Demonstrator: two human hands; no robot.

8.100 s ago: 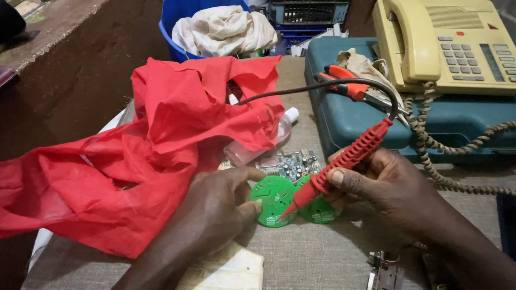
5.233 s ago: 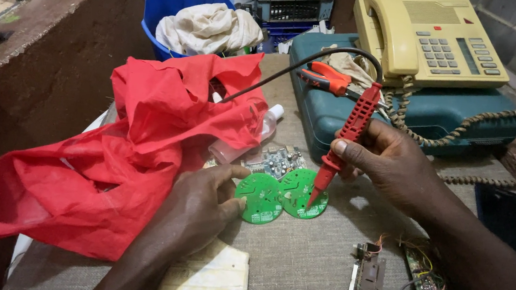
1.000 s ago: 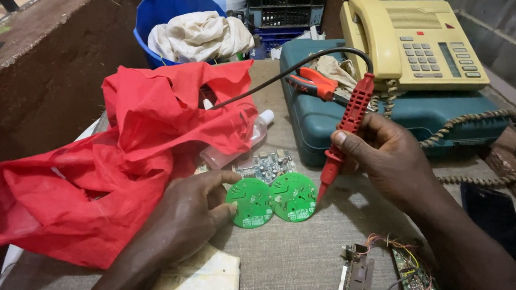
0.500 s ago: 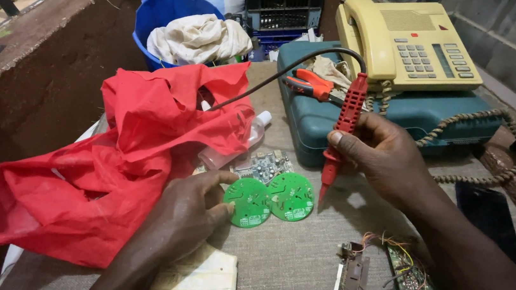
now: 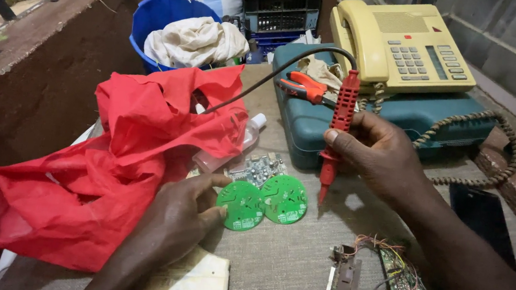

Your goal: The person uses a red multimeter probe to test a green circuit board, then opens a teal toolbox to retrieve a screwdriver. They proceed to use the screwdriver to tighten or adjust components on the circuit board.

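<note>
Two round green circuit boards lie side by side on the grey table. My left hand rests on the table with its fingertips touching the left board's edge. My right hand grips a red test probe held nearly upright, its tip hovering just right of the right board, not touching it. A black wire runs from the probe's top back to the left, over the red bag.
A crumpled red plastic bag covers the left. Behind are a blue bucket of cloth, a teal case carrying a beige telephone and orange-handled pliers. Wired circuit boards lie front right; a pale block sits near my left wrist.
My right hand has lifted the probe off the right green board and tilted it more upright. My left hand has stayed at the left board.
</note>
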